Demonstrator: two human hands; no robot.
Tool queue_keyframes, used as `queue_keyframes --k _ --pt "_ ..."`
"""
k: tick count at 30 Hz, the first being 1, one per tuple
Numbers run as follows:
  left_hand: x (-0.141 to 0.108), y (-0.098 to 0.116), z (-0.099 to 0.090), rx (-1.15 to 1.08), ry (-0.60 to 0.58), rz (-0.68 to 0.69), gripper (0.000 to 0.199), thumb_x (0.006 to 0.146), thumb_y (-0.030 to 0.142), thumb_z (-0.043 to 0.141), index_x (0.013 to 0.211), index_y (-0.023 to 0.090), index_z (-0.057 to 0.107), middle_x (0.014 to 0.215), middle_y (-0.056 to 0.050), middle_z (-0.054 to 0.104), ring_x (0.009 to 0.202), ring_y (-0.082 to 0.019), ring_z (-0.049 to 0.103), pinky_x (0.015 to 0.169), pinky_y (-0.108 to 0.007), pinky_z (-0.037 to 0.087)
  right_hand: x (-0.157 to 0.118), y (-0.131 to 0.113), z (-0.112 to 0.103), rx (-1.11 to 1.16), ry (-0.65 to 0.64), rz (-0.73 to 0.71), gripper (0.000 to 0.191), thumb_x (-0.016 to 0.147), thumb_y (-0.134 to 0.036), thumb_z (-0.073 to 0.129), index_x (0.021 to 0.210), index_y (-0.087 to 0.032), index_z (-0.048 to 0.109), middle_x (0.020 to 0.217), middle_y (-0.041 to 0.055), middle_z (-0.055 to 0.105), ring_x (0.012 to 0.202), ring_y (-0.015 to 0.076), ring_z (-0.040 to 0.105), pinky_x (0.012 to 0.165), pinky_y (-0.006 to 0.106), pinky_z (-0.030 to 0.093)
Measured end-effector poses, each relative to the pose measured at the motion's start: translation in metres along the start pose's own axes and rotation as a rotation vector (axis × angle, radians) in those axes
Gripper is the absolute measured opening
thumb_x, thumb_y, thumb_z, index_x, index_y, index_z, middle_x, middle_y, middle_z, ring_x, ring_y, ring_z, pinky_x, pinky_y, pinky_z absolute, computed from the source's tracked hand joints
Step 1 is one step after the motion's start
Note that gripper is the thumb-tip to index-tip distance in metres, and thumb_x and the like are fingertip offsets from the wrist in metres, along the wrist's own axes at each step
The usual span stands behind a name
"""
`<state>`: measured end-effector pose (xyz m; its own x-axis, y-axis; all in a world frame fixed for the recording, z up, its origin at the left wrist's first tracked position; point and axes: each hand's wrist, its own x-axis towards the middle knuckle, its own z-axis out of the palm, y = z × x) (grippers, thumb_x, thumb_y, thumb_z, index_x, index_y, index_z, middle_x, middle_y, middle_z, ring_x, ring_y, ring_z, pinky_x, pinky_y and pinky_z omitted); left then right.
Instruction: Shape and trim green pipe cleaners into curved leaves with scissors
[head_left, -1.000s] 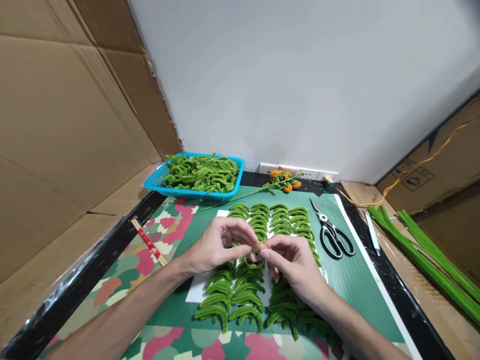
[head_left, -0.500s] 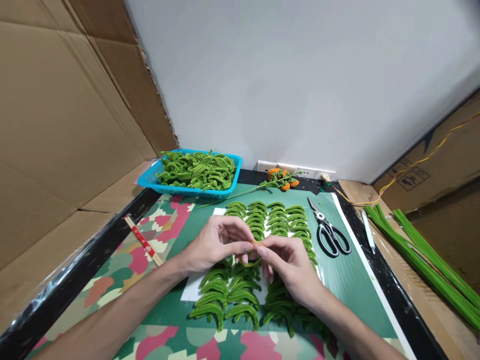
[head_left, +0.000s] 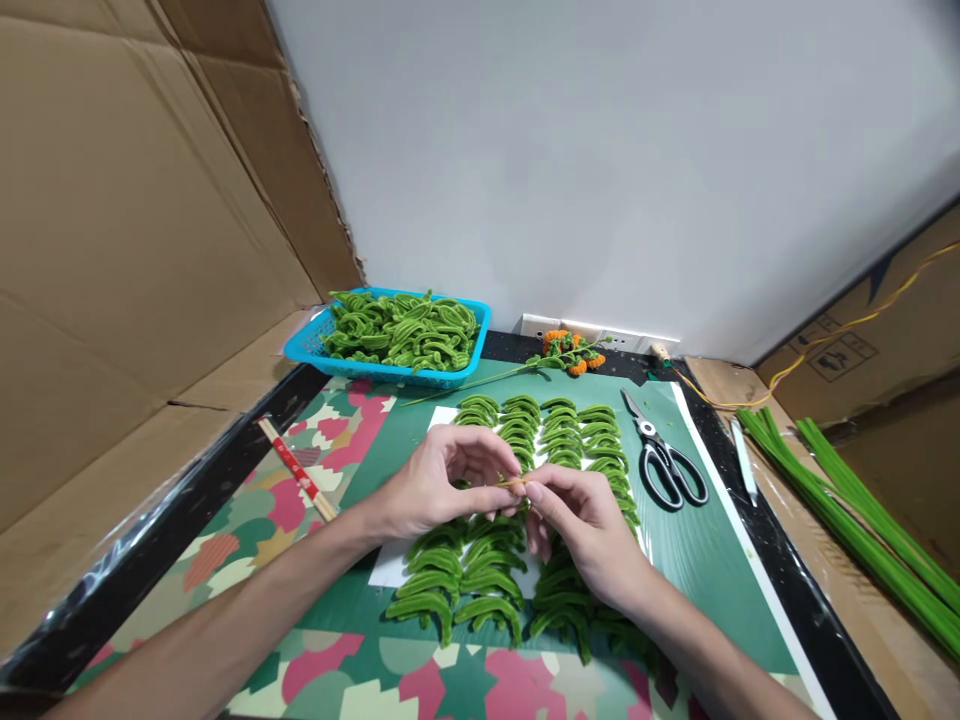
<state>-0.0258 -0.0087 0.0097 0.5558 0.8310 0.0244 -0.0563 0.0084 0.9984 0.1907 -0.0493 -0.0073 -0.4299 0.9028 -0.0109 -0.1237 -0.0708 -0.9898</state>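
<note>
The left hand point(head_left: 439, 485) and right hand point(head_left: 585, 515) each have a pinching grip on a thin yellowish strand point(head_left: 511, 484), above the green strips point(head_left: 424, 604). A slack pinch could drop it; a lowered wrist could disturb their rows.

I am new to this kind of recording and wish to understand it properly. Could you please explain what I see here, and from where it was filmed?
There is no machine here: these are one person's bare hands. A single camera, worn on the head, looks forward and down at them. The left hand and right hand meet and pinch a thin orange-yellow strand; it is too small to tell its material.

Below them, curved fuzzy green pieces lie in columns, partly over white paper, on a green mat. Behind is a blue basket heaped with similar pieces, with an orange flower stem beside it. Scissors lie to the right.
</note>
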Motion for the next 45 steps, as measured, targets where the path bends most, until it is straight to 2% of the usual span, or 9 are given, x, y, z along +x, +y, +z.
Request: queue_keyframes --k 5,10,13,18,21,28,37,42,45 --pt "-0.001 0.005 0.002 -0.077 -0.028 -0.011 0.028 0.084 0.026 0.088 0.102 0.011 0.072 0.089 -0.011 0.082 0.07 -0.019 0.078 0.057 -0.023 0.064 -0.001 0.0 0.0 -0.013 0.005 -0.012 0.038 0.1 -0.056 0.066 0.102 -0.021 0.079 0.065 -0.0018 0.062 0.054 0.0127 0.054 0.052 0.025 0.042" --pt "-0.002 0.011 0.004 -0.111 -0.079 -0.022 0.022 0.088 0.023 0.084 0.1 0.01 0.072 0.089 -0.011 0.082 0.059 -0.014 0.074 0.053 -0.02 0.061 0.0 0.0 -0.001 -0.011 -0.004 0.0 0.041 0.097 -0.06 0.068 0.099 -0.02 0.079 0.063 -0.0023 0.061 0.053 0.0122 0.053 0.053 0.025 0.044" --pt "-0.002 0.008 0.003 -0.082 -0.083 -0.014 0.024 0.087 0.025 0.084 0.101 0.01 0.072 0.09 -0.012 0.082 0.063 -0.016 0.076 0.053 -0.021 0.062 0.001 0.0 0.0 0.029 -0.012 0.02 0.044 0.095 -0.062 0.07 0.096 -0.019 0.078 0.061 -0.0025 0.062 0.051 0.0126 0.057 0.051 0.024 0.046" --pt "-0.002 0.002 0.001 0.004 -0.057 0.03 0.029 0.079 0.02 0.09 0.101 0.011 0.073 0.088 -0.011 0.083 0.062 -0.014 0.074 0.054 -0.017 0.059 0.002 -0.001 0.002 0.082 -0.02 0.053 0.043 0.092 -0.062 0.073 0.096 -0.019 0.075 0.059 -0.0021 0.065 0.049 0.0137 0.06 0.05 0.025 0.049" --pt "-0.003 0.001 0.001 -0.021 -0.067 0.032 0.031 0.076 0.017 0.092 0.101 0.011 0.074 0.087 -0.011 0.083 0.064 -0.017 0.077 0.053 -0.019 0.06 0.001 0.0 0.003 0.113 -0.033 0.079 0.042 0.09 -0.06 0.077 0.098 -0.019 0.072 0.057 -0.0028 0.065 0.047 0.0143 0.06 0.049 0.025 0.051" --pt "-0.006 0.008 0.003 -0.141 -0.149 0.007 0.015 0.091 0.019 0.079 0.102 0.011 0.074 0.095 -0.015 0.084 0.057 -0.016 0.075 0.05 -0.021 0.061 0.003 -0.002 0.004 0.175 -0.041 0.105 0.044 0.082 -0.059 0.084 0.091 -0.018 0.071 0.062 -0.0018 0.068 0.048 0.014 0.063 0.049 0.025 0.055" --pt "-0.003 -0.001 0.004 -0.174 -0.07 -0.066 0.023 0.08 0.015 0.089 0.098 0.01 0.076 0.094 -0.013 0.084 0.072 -0.022 0.081 0.049 -0.021 0.063 0.003 -0.001 -0.001 0.298 0.001 0.142 0.036 0.087 -0.051 0.083 0.091 -0.016 0.075 0.058 -0.0016 0.067 0.042 0.0114 0.06 0.044 0.021 0.052" --pt "-0.004 -0.001 0.005 -0.164 -0.035 -0.09 0.029 0.074 0.016 0.094 0.096 0.01 0.076 0.09 -0.013 0.084 0.062 -0.018 0.078 0.042 -0.016 0.057 0.001 0.0 0.001 0.184 0.057 0.102 0.037 0.086 -0.052 0.083 0.095 -0.017 0.079 0.058 0.0004 0.068 0.045 0.0157 0.064 0.043 0.024 0.053" --pt "-0.006 -0.001 0.006 -0.145 -0.019 -0.11 0.037 0.071 0.018 0.096 0.101 0.011 0.075 0.089 -0.012 0.084 0.049 -0.012 0.07 0.036 -0.014 0.052 -0.003 0.003 0.002 0.014 0.153 -0.021 0.028 0.088 -0.047 0.083 0.098 -0.02 0.082 0.071 0.0023 0.074 0.05 0.0147 0.066 0.047 0.024 0.053"
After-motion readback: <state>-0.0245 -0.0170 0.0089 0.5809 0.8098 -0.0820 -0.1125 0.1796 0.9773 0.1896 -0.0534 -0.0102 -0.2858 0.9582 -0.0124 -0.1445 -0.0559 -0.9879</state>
